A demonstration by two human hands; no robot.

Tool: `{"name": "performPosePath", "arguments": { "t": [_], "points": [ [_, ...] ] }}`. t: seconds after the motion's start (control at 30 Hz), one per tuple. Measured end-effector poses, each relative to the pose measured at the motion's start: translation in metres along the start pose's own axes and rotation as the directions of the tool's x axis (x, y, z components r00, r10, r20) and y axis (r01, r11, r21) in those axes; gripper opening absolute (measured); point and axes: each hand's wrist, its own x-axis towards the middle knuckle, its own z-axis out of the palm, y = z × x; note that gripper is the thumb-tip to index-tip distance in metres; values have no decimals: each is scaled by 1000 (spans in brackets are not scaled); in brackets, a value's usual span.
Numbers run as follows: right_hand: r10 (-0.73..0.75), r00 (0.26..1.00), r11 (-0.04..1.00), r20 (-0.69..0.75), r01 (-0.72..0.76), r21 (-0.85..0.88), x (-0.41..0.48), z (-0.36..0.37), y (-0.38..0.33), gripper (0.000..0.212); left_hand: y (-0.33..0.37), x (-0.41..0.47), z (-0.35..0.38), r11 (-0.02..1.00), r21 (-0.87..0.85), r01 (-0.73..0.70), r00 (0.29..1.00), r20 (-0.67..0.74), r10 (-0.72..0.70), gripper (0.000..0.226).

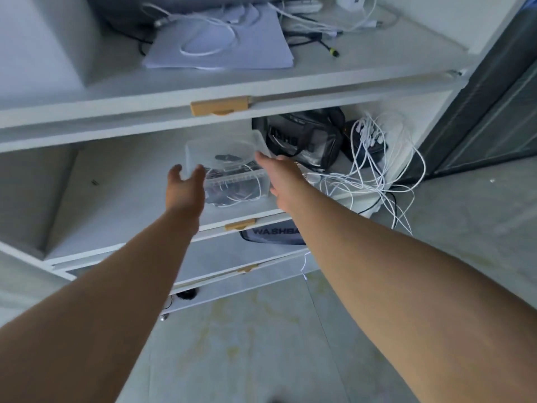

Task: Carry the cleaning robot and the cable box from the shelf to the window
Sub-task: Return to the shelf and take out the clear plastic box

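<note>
A clear plastic cable box [229, 167] with a translucent lid and dark and white cables inside stands on the middle shelf [125, 199] of a white shelf unit. My left hand [184, 184] is at the box's left front corner, fingers spread, touching or nearly touching it. My right hand [280, 175] lies against the box's right side with the fingers apart. Neither hand has closed around the box. No cleaning robot is visible in the head view.
A black and clear bag [305, 141] and a tangle of white cables [374, 170] sit right of the box. Papers [220, 39] and cords lie on the upper shelf. A pouch [273, 234] marked WASHBAG rests on the lower shelf. Tiled floor [261, 344] is below.
</note>
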Motion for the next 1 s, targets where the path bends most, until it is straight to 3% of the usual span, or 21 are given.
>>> {"name": "performPosePath", "arguments": {
  "t": [0.1,0.23,0.37,0.47,0.57,0.7,0.8,1.0],
  "points": [
    [34,997,999,65,-36,38,19,0,3,101,-4,21,-2,994,6,107,991,78,-107,69],
    [55,997,998,53,-57,36,32,1,8,92,-8,36,-7,973,-20,228,969,103,-225,67],
    [71,997,997,-3,-71,40,26,6,21,81,-15,26,-19,970,46,237,971,-26,-236,31],
    [58,997,998,-55,-56,37,11,15,33,81,-18,12,-34,961,37,274,961,-43,-272,12],
    [21,997,1000,-69,-22,-18,-16,35,40,70,-17,-9,-61,962,-14,273,951,-146,-272,26],
    [-78,996,993,-52,73,-91,-69,71,52,56,-28,-41,-122,955,-134,264,944,-170,-284,15],
    [-104,994,988,18,106,-113,-113,107,59,53,-41,-69,-178,966,-154,209,931,-270,-245,30],
    [-150,971,973,185,178,-145,-225,209,81,44,-60,-137,-322,960,-232,155,886,-398,-239,38]
  ]
}}
